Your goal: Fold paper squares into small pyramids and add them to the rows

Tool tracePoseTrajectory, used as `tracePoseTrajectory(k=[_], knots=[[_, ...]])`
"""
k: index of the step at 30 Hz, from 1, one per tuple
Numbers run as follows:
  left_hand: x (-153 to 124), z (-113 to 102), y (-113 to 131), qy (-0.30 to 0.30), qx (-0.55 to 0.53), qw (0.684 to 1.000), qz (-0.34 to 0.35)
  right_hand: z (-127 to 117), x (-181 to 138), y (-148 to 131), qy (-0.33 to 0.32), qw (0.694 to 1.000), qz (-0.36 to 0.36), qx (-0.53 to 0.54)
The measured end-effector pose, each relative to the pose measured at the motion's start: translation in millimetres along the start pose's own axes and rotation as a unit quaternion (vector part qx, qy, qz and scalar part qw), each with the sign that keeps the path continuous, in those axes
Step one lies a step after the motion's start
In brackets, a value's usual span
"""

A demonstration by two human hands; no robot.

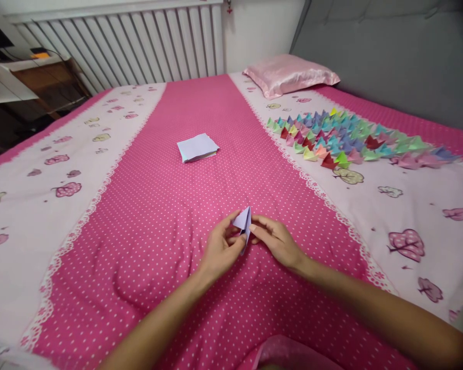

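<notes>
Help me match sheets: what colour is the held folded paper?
Pale lavender folded paper, shown in the head view.

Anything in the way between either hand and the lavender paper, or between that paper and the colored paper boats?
Nothing visible: the left hand and right hand both have fingers on the lavender paper. Toward the paper boats, only bedspread shows between; the paper stack lies off to the left.
</notes>
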State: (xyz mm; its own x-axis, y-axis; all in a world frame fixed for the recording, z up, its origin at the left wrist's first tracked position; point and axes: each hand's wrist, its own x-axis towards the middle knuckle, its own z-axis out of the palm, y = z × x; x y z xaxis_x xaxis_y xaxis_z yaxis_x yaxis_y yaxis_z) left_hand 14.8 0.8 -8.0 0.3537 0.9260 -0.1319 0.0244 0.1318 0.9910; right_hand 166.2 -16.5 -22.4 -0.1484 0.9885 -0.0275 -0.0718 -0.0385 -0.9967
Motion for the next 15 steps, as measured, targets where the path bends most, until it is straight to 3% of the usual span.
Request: tracePoseTrajectory(k=[9,15], knots=[[-0.9,1.0,1.0,0.044,-0.063,0.997,-0.024,-2.3,5.8,-0.7,0.02,0.997,0.031,0.062],[-0.5,0.5,-0.6,-0.008,-0.033,0.998,0.049,-2.2,5.3,0.1,0.026,0.996,0.036,0.078]])
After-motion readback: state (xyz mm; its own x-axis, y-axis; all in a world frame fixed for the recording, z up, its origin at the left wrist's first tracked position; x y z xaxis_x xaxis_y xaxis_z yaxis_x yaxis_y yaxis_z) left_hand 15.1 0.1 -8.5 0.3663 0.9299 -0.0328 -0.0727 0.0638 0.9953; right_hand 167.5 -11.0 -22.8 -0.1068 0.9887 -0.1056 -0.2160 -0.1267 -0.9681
